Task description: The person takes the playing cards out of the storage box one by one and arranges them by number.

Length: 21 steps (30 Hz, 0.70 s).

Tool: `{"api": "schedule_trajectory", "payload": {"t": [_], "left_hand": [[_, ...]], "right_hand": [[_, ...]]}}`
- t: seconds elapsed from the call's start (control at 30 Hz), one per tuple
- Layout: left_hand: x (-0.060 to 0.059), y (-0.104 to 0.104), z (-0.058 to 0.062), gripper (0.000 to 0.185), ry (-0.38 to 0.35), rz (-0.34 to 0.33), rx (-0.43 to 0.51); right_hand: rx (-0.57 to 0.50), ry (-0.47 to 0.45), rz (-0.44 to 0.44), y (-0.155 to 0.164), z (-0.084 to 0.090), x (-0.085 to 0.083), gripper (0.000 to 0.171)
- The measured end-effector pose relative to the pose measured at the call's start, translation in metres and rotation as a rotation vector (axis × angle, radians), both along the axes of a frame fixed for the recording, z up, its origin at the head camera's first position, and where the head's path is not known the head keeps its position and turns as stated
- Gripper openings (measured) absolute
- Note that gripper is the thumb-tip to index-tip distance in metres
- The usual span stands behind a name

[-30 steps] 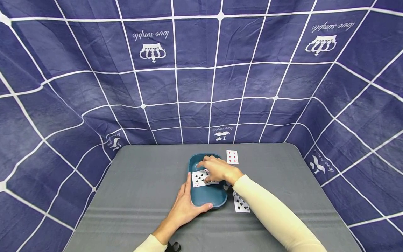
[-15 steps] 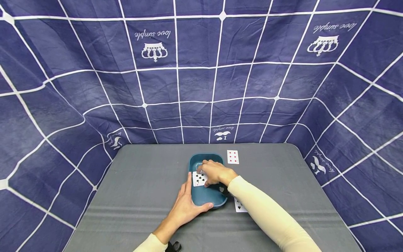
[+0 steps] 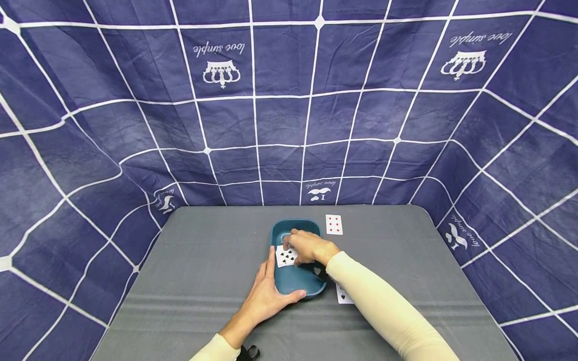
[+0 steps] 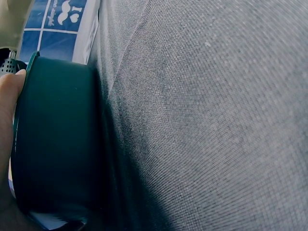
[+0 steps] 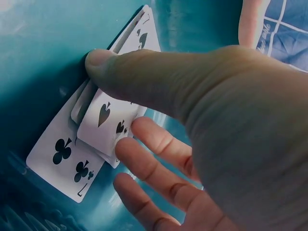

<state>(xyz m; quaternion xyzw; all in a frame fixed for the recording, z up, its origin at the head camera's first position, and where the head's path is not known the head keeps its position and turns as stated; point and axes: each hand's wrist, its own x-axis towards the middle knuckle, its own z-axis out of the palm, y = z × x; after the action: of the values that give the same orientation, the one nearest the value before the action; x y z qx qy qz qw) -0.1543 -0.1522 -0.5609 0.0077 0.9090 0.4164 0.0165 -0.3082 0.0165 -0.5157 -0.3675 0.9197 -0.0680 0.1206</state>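
Note:
In the head view, a blue tray (image 3: 298,283) stands on the grey table. My left hand (image 3: 264,296) holds its near left corner, fingers along the left wall and thumb over the near rim. Inside the tray is a small stack of playing cards (image 3: 286,256), fanned unevenly. My right hand (image 3: 308,247) reaches down over it and grips it. In the right wrist view the thumb presses one long edge of the cards (image 5: 103,115), and the fingertips meet the opposite edge. Spades lie on top; a seven of clubs (image 5: 62,154) sticks out underneath.
A six of diamonds (image 3: 334,224) lies face up beyond the tray's right side. Another card (image 3: 343,295), a spade partly hidden by the right sleeve, lies to the right of the tray. Blue checked cloth (image 3: 289,120) hangs around the back and sides of the table (image 3: 217,250).
My right hand has shifted slightly left over the cards and covers more of them. Its sleeve hides more of the spade card at the right. The left hand and tray stay put.

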Motion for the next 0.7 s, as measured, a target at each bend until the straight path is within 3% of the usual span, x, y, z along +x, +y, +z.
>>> {"api": "schedule_trajectory", "payload": {"t": [0.3, 0.5, 0.7], "left_hand": [[-0.0003, -0.0002, -0.0039, 0.152, 0.042, 0.006, -0.015], [-0.0016, -0.0007, -0.0024, 0.155, -0.011, 0.003, 0.008], [-0.0039, 0.0000, -0.0020, 0.155, -0.017, 0.000, -0.009]], "right_hand": [[0.021, -0.002, 0.000, -0.0001, -0.0027, -0.0034, 0.063], [0.010, 0.005, 0.006, 0.0005, -0.0012, -0.0047, 0.061], [-0.010, 0.009, 0.000, 0.0053, 0.0003, -0.0054, 0.060]]}}
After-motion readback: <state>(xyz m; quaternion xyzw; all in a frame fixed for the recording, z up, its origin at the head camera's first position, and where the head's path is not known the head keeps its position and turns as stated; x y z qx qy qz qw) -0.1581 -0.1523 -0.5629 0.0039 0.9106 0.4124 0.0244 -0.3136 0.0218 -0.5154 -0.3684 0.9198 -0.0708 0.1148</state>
